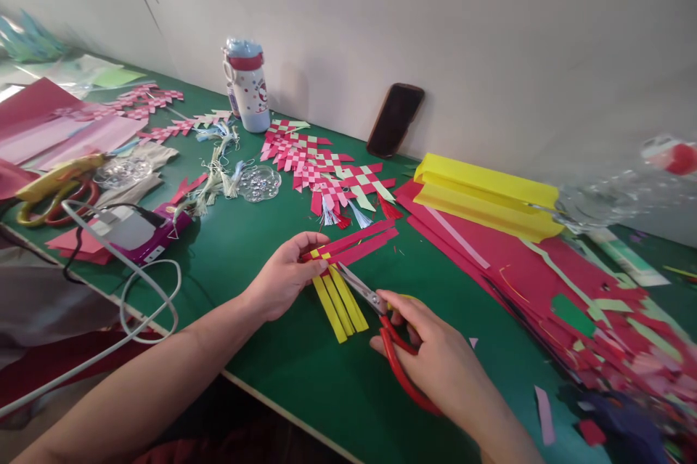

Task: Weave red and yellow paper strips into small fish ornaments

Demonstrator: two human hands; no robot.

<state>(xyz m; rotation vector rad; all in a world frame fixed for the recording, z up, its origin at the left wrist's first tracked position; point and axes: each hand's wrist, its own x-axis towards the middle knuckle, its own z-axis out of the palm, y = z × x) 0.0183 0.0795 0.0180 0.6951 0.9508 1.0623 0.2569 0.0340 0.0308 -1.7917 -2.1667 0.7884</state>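
My left hand (288, 271) pinches a small weave of red and yellow paper strips at its woven corner. Red strips (364, 242) stick out to the right and yellow strips (340, 304) hang toward me. In my right hand (430, 348) is a pair of scissors (400, 362) with red handles. The blades point up and left, and their tips are at the strips close to my left fingertips. Whether the blades touch the paper I cannot tell. Beyond my hands lie several finished woven paper fish (327, 166) with tassels.
A phone (396, 119) leans on the wall beside a white bottle (251, 86). Folded yellow paper (484, 195) and red sheets (457, 253) lie right, near paper scraps (642, 355). At left are a power strip (152, 235), a white cable (131, 333) and yellow scissors (59, 188).
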